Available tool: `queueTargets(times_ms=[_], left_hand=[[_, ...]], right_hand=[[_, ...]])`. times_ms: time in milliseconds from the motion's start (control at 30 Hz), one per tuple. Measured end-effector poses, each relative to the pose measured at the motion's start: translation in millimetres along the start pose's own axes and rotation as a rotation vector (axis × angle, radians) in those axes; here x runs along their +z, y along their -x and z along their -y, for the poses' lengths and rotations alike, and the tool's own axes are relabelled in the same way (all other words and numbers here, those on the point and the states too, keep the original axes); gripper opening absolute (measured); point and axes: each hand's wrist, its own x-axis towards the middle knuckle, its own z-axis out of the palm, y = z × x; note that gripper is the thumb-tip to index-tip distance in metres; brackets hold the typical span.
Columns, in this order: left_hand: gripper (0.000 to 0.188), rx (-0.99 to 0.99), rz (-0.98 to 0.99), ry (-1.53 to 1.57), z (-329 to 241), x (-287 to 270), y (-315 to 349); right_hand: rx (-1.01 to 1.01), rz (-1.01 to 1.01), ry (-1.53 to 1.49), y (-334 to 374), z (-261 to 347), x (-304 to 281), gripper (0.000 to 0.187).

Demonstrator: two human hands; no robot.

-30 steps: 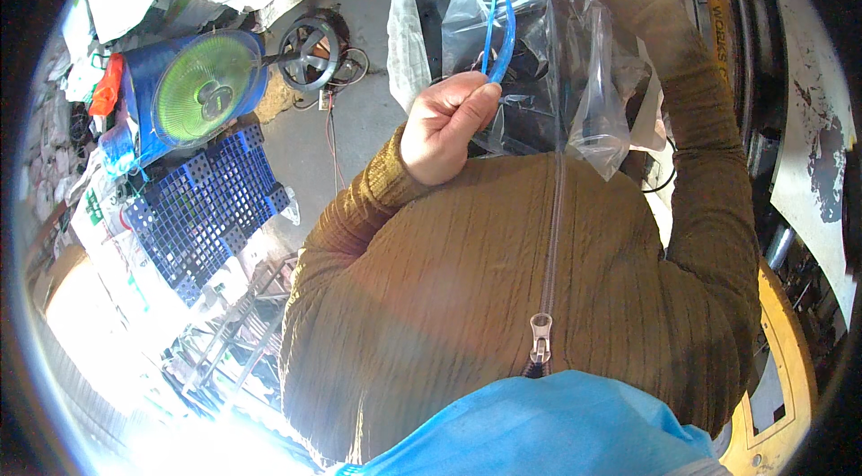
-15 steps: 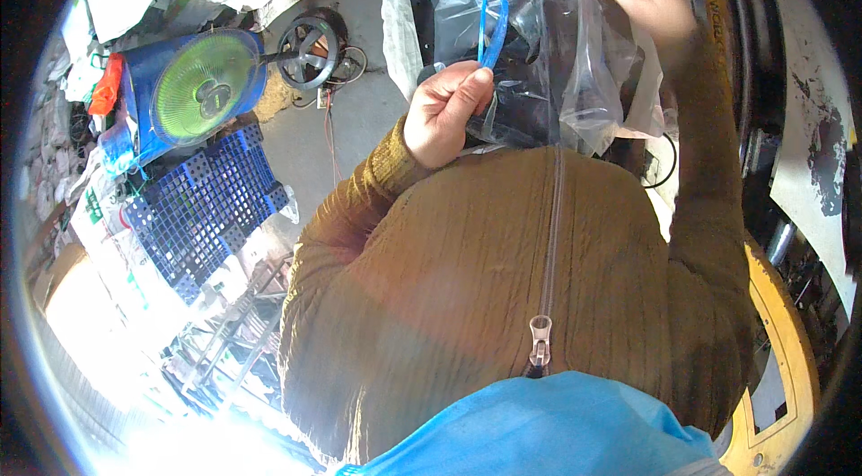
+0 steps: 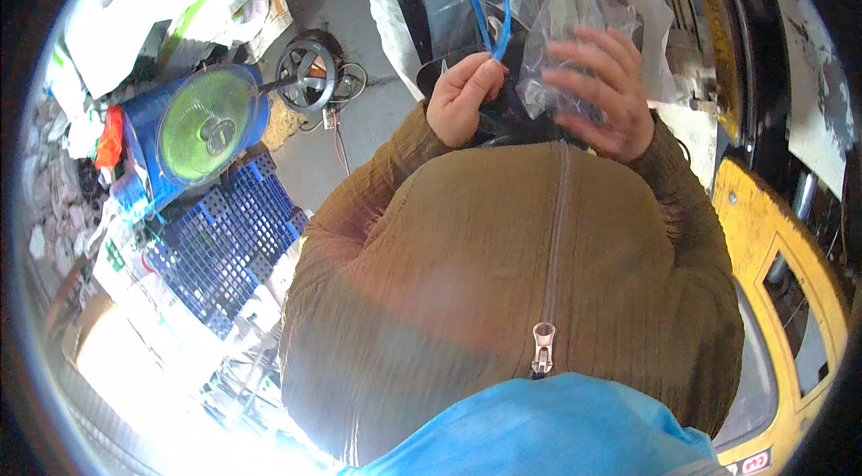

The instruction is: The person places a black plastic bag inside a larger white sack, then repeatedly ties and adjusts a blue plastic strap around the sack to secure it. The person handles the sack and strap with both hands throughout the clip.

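In the head view, the person works in front of the body at a white bag [image 3: 386, 4], whose pale rim makes a wide mouth around clear plastic film [image 3: 561, 4] and something dark; on what this bag rests, I cannot tell. The left hand [image 3: 467, 99] is closed in a pinch, thumb against bent fingers, and it has hold of a blue strip [image 3: 508, 9], which rises from the grip in a narrow loop over the film. The right hand [image 3: 603, 90] has its fingers spread apart and slightly curved, in front of the right part of the film; it is blurred, so whether it touches the film I cannot tell, and it seems to grip nothing. In my judgement, the step in hand is handling the loose film at the mouth, while the strip is held ready. The next move probably calls for the right fingers to gather the film closely, without catching the strip, and for the left pinch to remain firm.
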Motion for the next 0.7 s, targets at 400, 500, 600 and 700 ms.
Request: queueTargets(times_ms=[400,500,600,700], left_hand=[[0.029,0.182,0.171,-0.051,-2,-16,-7],[0.027,0.194,0.219,-0.078,6,-13,-9],[0.027,0.269,0.249,-0.148,16,-11,-15],[0.028,0.564,0.229,-0.423,22,-10,-22]], right_hand=[[0.025,-0.226,0.135,6,19,47,0.034],[-0.008,-0.246,0.167,9,21,46,0.034],[0.019,-0.288,0.191,15,22,49,0.037],[0.058,-0.314,0.225,17,24,51,0.040]])
